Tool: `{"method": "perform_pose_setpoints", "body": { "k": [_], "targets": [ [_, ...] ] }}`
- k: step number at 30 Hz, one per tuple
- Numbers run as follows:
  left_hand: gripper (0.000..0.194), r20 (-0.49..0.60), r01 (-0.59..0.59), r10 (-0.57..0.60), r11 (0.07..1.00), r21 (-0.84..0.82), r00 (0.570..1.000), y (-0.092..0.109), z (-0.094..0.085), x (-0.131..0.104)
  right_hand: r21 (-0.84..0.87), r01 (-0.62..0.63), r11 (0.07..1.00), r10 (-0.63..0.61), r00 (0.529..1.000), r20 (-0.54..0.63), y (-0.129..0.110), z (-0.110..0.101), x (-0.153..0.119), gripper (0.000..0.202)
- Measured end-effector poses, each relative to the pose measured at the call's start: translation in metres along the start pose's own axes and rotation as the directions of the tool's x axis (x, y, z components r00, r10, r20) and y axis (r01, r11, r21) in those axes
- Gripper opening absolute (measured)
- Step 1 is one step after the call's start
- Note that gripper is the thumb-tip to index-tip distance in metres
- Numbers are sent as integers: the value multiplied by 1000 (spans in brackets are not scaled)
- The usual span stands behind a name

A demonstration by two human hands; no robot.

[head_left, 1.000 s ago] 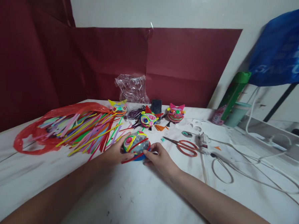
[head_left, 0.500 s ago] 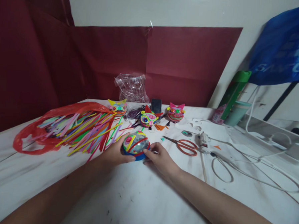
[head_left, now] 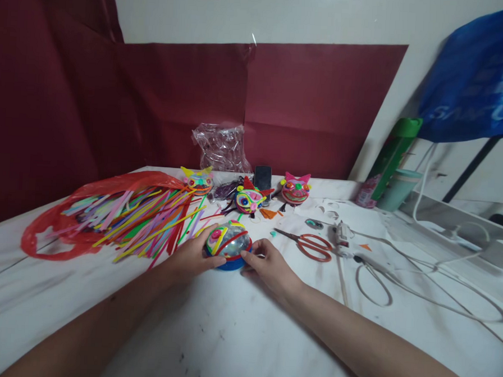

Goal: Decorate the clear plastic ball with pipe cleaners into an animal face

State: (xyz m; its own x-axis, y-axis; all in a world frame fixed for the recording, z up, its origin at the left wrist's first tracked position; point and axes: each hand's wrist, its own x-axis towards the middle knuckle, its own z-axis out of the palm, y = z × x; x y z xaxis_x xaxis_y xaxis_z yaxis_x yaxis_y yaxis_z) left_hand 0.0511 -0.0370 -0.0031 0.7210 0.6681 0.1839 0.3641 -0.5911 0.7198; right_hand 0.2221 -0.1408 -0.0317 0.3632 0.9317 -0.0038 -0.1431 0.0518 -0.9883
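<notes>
A rounded clear ball with a blue base and red, yellow and pink strips stands upright near the middle of the table. My left hand grips its left side, the thumb lying along the lower front. On the right side, my right hand pinches the rim where a red strip ends, with its fingers curled. Just behind the ball is a decorated head with red horns. Farther back sit one with yellow ears and one with pink ears.
Bundled colourful pipe cleaners lie in a red plastic bag at left. Orange-handled scissors, a glue gun and looping cables are at right. A black phone and a clear bag are at the back.
My left thumb has shifted slightly upward on the front of the ball. My right hand keeps almost the same pinch and place.
</notes>
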Motion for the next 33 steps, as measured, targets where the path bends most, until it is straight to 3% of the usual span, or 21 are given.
{"method": "perform_pose_setpoints", "body": {
  "k": [8,14,21,27,31,33],
  "targets": [
    [81,72,-87,98,985,-151,993,-20,-10,8,1,-109,994,109,989,101,-15,-6,3,26],
    [86,179,-52,109,954,-297,978,-35,-14,13,-16,-188,982,188,972,142,-27,-12,4,16],
    [86,203,-69,153,926,-371,967,-33,-10,14,-31,-44,999,47,991,123,-2,-9,10,39],
    [84,192,-21,95,935,-354,977,-28,-7,12,-216,109,970,-97,993,65,5,-11,15,34],
    [83,160,6,33,971,-237,987,-13,-3,7,-330,213,919,-200,977,74,2,-11,9,44],
    [83,85,-1,11,993,-115,996,-6,-2,3,-320,220,921,-199,975,98,1,-10,7,51]
  ]
}}
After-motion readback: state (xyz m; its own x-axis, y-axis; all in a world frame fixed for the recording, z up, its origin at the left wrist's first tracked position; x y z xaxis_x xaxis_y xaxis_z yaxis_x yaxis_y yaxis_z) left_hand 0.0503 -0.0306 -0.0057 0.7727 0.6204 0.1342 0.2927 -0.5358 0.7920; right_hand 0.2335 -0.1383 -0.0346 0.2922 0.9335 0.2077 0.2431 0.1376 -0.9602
